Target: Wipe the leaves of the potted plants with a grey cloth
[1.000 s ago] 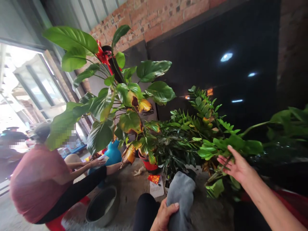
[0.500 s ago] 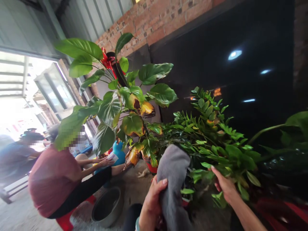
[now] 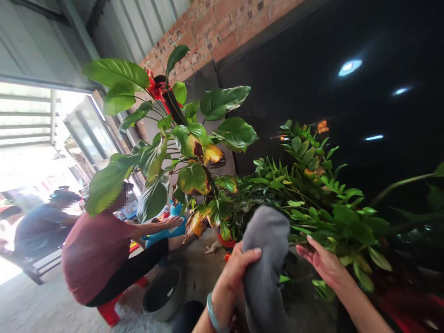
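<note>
My left hand (image 3: 234, 268) grips a long, matte grey piece (image 3: 265, 259) with a rounded top and a narrower middle; I cannot tell its exact kind or material. The thumb lies across its front, the other fingers are hidden behind it, and its lower end runs out of view. To the right of this piece, my right hand (image 3: 324, 261) is open, fingers stretched out and apart, holding nothing. It is in front of the low green leaves (image 3: 312, 219); whether it touches them I cannot tell.
A large potted plant (image 3: 194, 178) with yellowed leaves stands ahead. At left, a person in a reddish shirt (image 3: 97, 259) sits on a red stool (image 3: 109, 312), hands at a blue rounded object (image 3: 176, 210). A grey basin (image 3: 163, 296) rests on the floor. Dark panels (image 3: 312, 60) line the wall.
The grey piece and my left hand have shifted right in view. My right hand's fingers have straightened and spread. The seated person's hand has moved across the blue object.
</note>
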The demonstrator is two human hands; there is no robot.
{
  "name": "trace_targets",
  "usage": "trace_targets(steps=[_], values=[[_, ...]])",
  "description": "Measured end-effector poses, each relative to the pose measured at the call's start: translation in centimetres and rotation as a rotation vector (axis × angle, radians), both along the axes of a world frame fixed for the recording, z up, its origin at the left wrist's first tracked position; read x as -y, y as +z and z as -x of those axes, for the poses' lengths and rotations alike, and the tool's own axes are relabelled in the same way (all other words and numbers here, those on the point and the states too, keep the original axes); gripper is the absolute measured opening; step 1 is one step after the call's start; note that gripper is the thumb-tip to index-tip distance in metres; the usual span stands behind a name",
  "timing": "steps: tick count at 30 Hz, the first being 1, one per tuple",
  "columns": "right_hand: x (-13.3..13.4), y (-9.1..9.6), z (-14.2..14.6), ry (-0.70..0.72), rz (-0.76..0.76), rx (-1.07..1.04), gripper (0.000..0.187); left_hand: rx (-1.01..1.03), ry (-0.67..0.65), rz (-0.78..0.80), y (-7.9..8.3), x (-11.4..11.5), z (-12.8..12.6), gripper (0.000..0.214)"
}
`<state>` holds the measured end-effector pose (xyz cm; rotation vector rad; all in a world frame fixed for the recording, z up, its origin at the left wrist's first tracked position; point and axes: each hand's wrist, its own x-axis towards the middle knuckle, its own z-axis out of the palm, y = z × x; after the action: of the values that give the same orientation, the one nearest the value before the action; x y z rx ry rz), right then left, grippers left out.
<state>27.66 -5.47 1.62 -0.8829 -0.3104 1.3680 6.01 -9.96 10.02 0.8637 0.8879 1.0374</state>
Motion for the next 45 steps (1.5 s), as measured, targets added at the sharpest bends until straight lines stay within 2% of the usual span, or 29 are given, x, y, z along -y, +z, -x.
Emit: trace_targets(steps=[2,3,5,6,8,11,13,14,16,19,21,22,24,27,28,29,31,33,35,37,39,41,43,45], values=[[-0.1,-0.1,0.2,-0.008,-0.014,0.011,0.038,0.04,0.13,-0.099,3.3,-1.8,0.1,0.055],[-0.1,-0.2,0.2,-0.009,-0.022,0.021,0.038,0.052,0.177,-0.134,4.4,-2.7,0.0,0.053],[-0.2,-0.5,0.3,-0.006,-0.025,0.044,0.036,0.046,0.217,-0.158,5.0,-4.2,-0.6,0.05],[-0.3,-0.7,0.3,-0.005,-0.023,0.048,0.034,0.021,0.205,-0.139,4.5,-4.6,-1.0,0.047],[-0.3,-1.1,0.3,-0.006,-0.003,0.045,0.032,-0.064,0.135,-0.057,2.0,-4.4,-1.6,0.044],[-0.2,-1.5,0.1,-0.024,0.028,0.043,0.029,-0.189,-0.044,0.072,-1.9,-2.3,-1.4,0.041],[0.0,-1.5,-0.1,-0.015,0.028,0.054,0.03,-0.192,-0.141,0.104,-2.3,-1.1,-0.8,0.042],[0.1,-1.5,-0.2,-0.008,0.019,0.062,0.03,-0.173,-0.163,0.092,-1.6,-0.9,-0.4,0.044],[0.3,-1.3,-0.2,-0.013,-0.002,0.086,0.031,-0.113,-0.133,0.004,1.1,-1.5,0.3,0.046],[0.2,-0.9,0.0,-0.042,-0.011,0.124,0.03,-0.001,0.082,-0.183,5.4,-4.3,0.3,0.048],[0.1,-1.0,0.3,-0.039,-0.005,0.118,0.031,0.059,0.202,-0.191,6.0,-6.1,-0.3,0.046],[0.0,-1.1,0.4,-0.038,-0.001,0.107,0.032,0.058,0.215,-0.154,5.3,-6.6,-0.7,0.044],[-0.2,-1.5,0.5,-0.038,0.008,0.086,0.035,-0.016,0.148,-0.047,2.6,-6.6,-1.3,0.041],[-0.1,-2.0,0.3,-0.037,0.045,0.062,0.035,-0.203,-0.056,0.086,-1.8,-4.5,-1.2,0.034],[0.0,-2.0,0.1,-0.033,0.055,0.05,0.035,-0.234,-0.111,0.113,-2.4,-3.6,-0.9,0.032],[0.2,-2.0,0.0,-0.026,0.059,0.038,0.035,-0.243,-0.146,0.125,-2.3,-2.9,-0.4,0.031],[0.5,-1.6,-0.2,-0.018,0.052,0.017,0.035,-0.215,-0.178,0.097,-0.4,-2.5,0.5,0.032],[0.7,-1.1,-0.3,-0.025,0.045,-0.001,0.037,-0.16,-0.138,-0.013,3.0,-3.4,0.9,0.037],[0.8,-0.8,-0.2,-0.041,0.053,-0.011,0.038,-0.074,0.001,-0.137,6.0,-5.2,0.7,0.043],[0.8,-0.7,0.0,-0.038,0.058,-0.019,0.037,-0.01,0.132,-0.18,7.1,-7.1,-0.1,0.043],[0.6,-0.9,0.0,-0.03,0.059,-0.01,0.037,-0.018,0.188,-0.115,6.0,-8.0,-1.0,0.039],[0.6,-1.3,0.0,-0.022,0.055,0.017,0.036,-0.092,0.149,0.002,3.1,-7.5,-1.6,0.036],[0.6,-1.5,-0.2,-0.018,0.052,0.042,0.035,-0.172,0.029,0.1,0.1,-5.8,-1.5,0.036],[0.9,-1.4,-0.5,-0.018,0.053,0.044,0.037,-0.233,-0.135,0.16,-1.6,-3.7,-0.8,0.039]])
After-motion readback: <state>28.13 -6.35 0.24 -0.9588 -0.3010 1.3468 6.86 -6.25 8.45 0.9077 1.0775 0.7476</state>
